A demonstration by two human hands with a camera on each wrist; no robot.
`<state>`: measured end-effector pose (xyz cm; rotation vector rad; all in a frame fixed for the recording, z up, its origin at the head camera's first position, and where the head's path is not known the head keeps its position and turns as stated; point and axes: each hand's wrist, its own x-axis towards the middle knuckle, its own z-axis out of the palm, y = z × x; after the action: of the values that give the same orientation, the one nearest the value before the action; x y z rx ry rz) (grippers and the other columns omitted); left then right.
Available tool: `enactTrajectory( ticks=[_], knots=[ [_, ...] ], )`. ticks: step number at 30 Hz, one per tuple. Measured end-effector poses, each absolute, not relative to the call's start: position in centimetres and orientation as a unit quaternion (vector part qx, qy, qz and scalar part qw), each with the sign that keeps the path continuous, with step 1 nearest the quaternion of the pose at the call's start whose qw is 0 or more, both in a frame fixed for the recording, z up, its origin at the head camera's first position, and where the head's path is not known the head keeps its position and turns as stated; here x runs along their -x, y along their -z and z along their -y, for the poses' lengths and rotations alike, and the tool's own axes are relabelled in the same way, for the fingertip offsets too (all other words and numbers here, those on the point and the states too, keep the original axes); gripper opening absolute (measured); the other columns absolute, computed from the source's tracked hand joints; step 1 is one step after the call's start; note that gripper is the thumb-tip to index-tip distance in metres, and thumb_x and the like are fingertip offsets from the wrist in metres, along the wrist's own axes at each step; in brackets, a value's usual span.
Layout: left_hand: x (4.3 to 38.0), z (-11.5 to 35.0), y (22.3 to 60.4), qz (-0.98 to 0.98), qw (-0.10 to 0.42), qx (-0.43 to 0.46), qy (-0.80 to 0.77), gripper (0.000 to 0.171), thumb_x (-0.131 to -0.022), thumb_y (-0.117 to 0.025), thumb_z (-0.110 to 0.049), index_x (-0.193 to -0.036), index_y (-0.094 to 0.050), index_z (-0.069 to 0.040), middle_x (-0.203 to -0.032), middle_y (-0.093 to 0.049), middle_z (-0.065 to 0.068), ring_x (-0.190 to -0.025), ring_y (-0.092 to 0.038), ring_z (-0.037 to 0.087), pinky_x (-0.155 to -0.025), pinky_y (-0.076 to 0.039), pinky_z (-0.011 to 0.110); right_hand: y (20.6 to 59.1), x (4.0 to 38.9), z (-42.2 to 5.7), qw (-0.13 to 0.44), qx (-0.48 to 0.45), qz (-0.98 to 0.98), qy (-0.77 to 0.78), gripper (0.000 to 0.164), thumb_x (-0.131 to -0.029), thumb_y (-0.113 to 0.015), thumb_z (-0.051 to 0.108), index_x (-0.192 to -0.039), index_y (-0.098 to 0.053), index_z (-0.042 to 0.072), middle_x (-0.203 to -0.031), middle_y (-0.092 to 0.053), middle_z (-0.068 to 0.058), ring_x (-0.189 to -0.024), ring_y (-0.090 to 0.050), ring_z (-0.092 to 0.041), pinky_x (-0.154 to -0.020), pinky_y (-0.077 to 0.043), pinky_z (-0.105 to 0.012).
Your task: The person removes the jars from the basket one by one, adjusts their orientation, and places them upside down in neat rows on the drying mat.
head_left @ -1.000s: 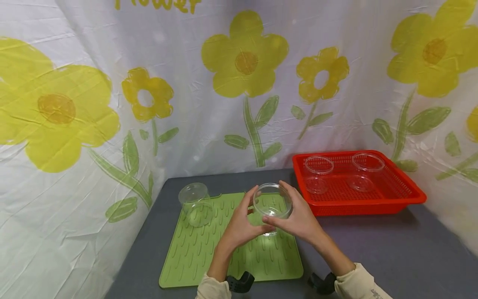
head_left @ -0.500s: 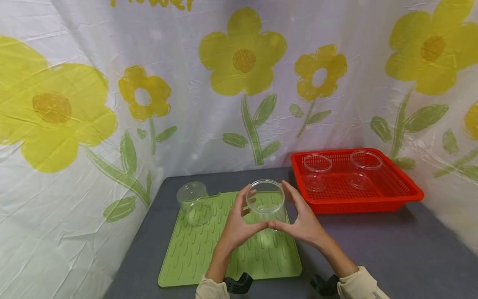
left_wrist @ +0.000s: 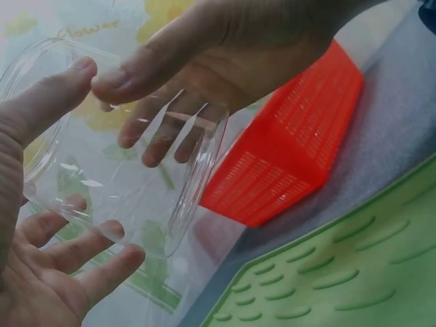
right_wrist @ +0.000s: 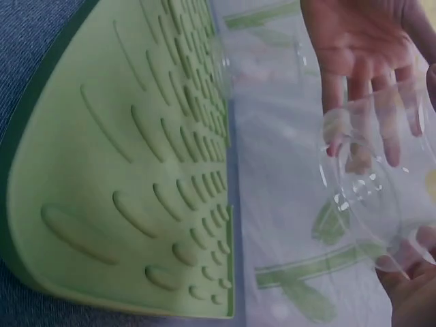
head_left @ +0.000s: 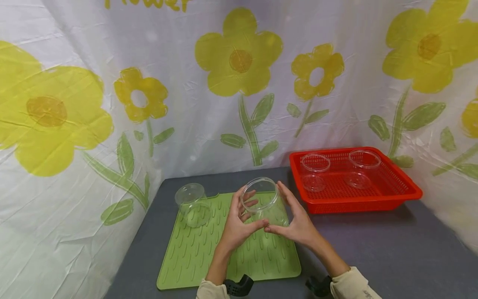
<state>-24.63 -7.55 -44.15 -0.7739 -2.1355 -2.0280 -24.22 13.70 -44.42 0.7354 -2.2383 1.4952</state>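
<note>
Between both hands, lifted over the green ridged mat [head_left: 194, 257], is a clear, round, wide-mouthed plastic jar [head_left: 269, 209], tilted with its rim up and to the left. My left hand [head_left: 237, 228] holds its left side, fingers spread behind it. The right hand [head_left: 301, 224] holds the opposite side, and the two thumbs meet at the front. In the left wrist view the jar [left_wrist: 116, 170] looks empty, with fingers showing through its wall. A similar clear jar [head_left: 192, 205] stands on the mat's far left corner.
A red perforated plastic basket [head_left: 347, 204] sits at the back right of the grey table [head_left: 358, 249]. Inside it stand two more clear jars [head_left: 315, 176] [head_left: 361, 172]. A white sheet [head_left: 179, 95] with painted yellow flowers hangs behind and at the sides.
The held jar has shifted slightly left and turned, its rim now leaning to the left. Both hands have moved with it. The other jars and basket stay in place.
</note>
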Motion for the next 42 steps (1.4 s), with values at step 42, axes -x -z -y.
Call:
enactTrajectory(
  ticks=[42],
  knots=[
    [23.5,8.2,39.7,0.847,0.026,0.268,0.458,0.097,-0.076,-0.089,-0.047,-0.156,-0.034,-0.041,-0.158,-0.040,-0.009,-0.146,-0.042,0.023,-0.111,-0.045,0.056,46.2,23.3,-14.3,0.245,-0.327,0.834,-0.371,0.116,-0.063,-0.100,0.029,-0.158,-0.036,0.014,-0.149,-0.052,-0.013,-0.134,-0.050,-0.028,-0.101,-0.051,-0.060]
  ],
)
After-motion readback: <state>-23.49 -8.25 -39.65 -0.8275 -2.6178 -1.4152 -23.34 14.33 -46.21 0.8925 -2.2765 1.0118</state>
